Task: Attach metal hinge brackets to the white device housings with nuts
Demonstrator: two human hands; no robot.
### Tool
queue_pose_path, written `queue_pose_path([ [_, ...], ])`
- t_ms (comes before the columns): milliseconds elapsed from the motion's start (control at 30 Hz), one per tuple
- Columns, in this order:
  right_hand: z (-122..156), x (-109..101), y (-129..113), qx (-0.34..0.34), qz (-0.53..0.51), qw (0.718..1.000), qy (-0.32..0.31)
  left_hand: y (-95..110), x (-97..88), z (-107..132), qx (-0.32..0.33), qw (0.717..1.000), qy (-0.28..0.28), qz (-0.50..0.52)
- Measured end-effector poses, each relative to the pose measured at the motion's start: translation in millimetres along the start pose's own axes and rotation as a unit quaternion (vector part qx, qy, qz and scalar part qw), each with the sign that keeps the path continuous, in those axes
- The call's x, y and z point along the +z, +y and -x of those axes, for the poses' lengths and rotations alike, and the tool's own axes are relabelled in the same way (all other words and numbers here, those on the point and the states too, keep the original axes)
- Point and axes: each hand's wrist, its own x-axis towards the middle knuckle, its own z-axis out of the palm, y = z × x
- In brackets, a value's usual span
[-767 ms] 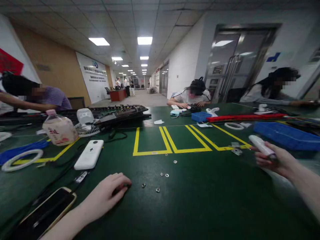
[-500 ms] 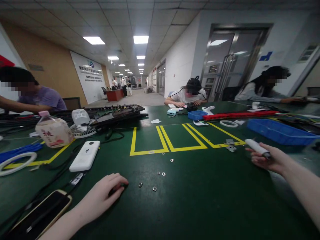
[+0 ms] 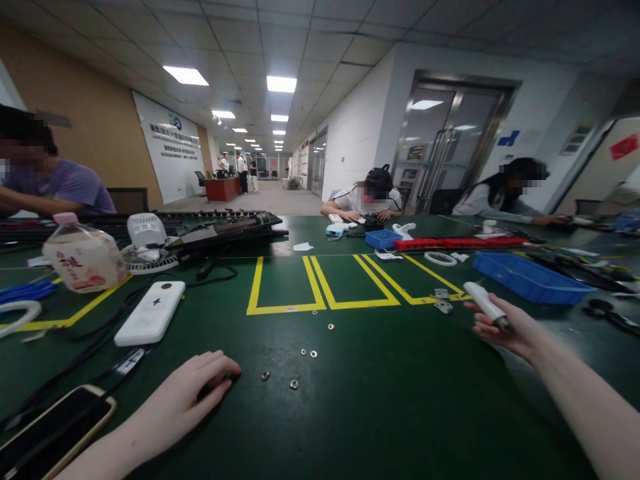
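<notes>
Still clamping white plastic-looking cylinder (image 3: 484,302) in right hand (image 3: 515,328), with empty, loosely parted left hand (image 3: 195,388) near silver metal rings (image 3: 294,385), merely shifting viewpoint, hence without handling progress.

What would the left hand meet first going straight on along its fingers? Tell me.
Probably the nearest small metal ring, just beyond the fingertips of the left hand, though the fingers curl, so the exact line and height are uncertain.
</notes>
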Motion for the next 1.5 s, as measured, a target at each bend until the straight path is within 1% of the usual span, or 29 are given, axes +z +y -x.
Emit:
queue_pose_path([
  [100,6.3,11.7,-14.1,0.036,0.008,0.999,-0.027,-0.6,-0.7,-0.5,0.004,1.0,-0.005,0.004],
  [167,10.8,21.0,-22.9,0.041,0.036,0.998,-0.008,-1.3,-0.5,-0.7,0.005,1.0,-0.002,0.007],
  [267,20.6,35.6,-34.7,0.01,0.087,0.996,0.025,-2.5,0.5,-0.6,0.006,1.0,-0.001,0.008],
  [333,30.4,46.8,-43.7,-0.022,0.101,0.994,0.02,-2.6,1.0,-0.6,0.005,1.0,0.001,0.013],
  [400,44.2,60.8,-56.3,-0.041,0.095,0.995,-0.004,-0.8,1.0,-0.4,0.004,1.0,0.0,0.023],
  [433,52.9,68.8,-64.3,-0.044,0.082,0.995,-0.027,1.0,0.9,-0.4,0.001,1.0,-0.004,0.03],
  [500,74.7,86.2,-83.4,-0.029,0.012,0.997,-0.077,6.9,0.7,0.0,-0.01,0.999,-0.02,0.043],
  [533,87.8,94.9,-93.9,-0.026,-0.05,0.993,-0.105,10.6,0.8,0.3,-0.019,0.998,-0.031,0.049],
  [567,102.2,103.2,-104.4,-0.025,-0.123,0.983,-0.133,14.6,1.1,0.8,-0.028,0.997,-0.043,0.059],
  [600,117.7,110.8,-114.3,-0.021,-0.182,0.972,-0.146,18.8,1.8,1.5,-0.035,0.995,-0.048,0.076],
  [633,134.1,117.6,-123.2,-0.012,-0.218,0.961,-0.172,23.1,2.8,2.4,-0.041,0.994,-0.046,0.095],
  [733,183.4,132.9,-139.6,0.026,-0.263,0.922,-0.282,36.3,8.8,7.1,-0.064,0.984,-0.044,0.163],
  [833,224.3,143.4,-140.4,0.039,-0.3,0.86,-0.411,50.5,18.7,13.9,-0.074,0.966,-0.041,0.244],
  [900,243.4,149.3,-137.2,0.051,-0.312,0.82,-0.478,59.4,26.2,18.4,-0.066,0.947,-0.024,0.313],
  [967,255.7,154.6,-135.0,0.047,-0.316,0.785,-0.531,65.7,32.2,21.9,-0.053,0.93,-0.004,0.363],
  [1000,259.7,156.9,-134.7,0.04,-0.32,0.77,-0.551,67.5,34.1,23.0,-0.053,0.928,0.002,0.37],
  [1067,264.4,160.6,-135.5,0.026,-0.323,0.751,-0.576,68.1,35.2,23.5,-0.049,0.934,0.028,0.354],
  [1100,265.4,161.9,-136.3,0.024,-0.317,0.748,-0.583,67.3,34.7,23.0,-0.049,0.94,0.038,0.336],
  [1133,265.7,162.9,-137.1,0.022,-0.303,0.751,-0.587,66.0,33.7,21.9,-0.049,0.946,0.046,0.317],
  [1233,262.3,163.9,-139.3,0.009,-0.222,0.783,-0.581,61.9,29.8,16.7,-0.05,0.96,0.046,0.273],
  [1300,257.3,163.5,-140.9,-0.016,-0.158,0.808,-0.567,60.6,27.6,13.0,-0.051,0.967,0.039,0.247],
  [1333,254.1,163.2,-141.9,-0.035,-0.122,0.822,-0.556,60.5,26.6,11.3,-0.051,0.97,0.033,0.235],
  [1400,247.1,162.4,-144.4,-0.098,-0.039,0.845,-0.524,61.2,24.8,8.3,-0.053,0.976,0.02,0.212],
  [1433,243.0,162.0,-145.6,-0.139,0.004,0.851,-0.507,61.8,23.9,7.0,-0.054,0.978,0.012,0.201],
  [1500,232.5,160.9,-146.4,-0.228,0.072,0.844,-0.481,63.3,21.9,4.8,-0.06,0.981,-0.006,0.187],
])
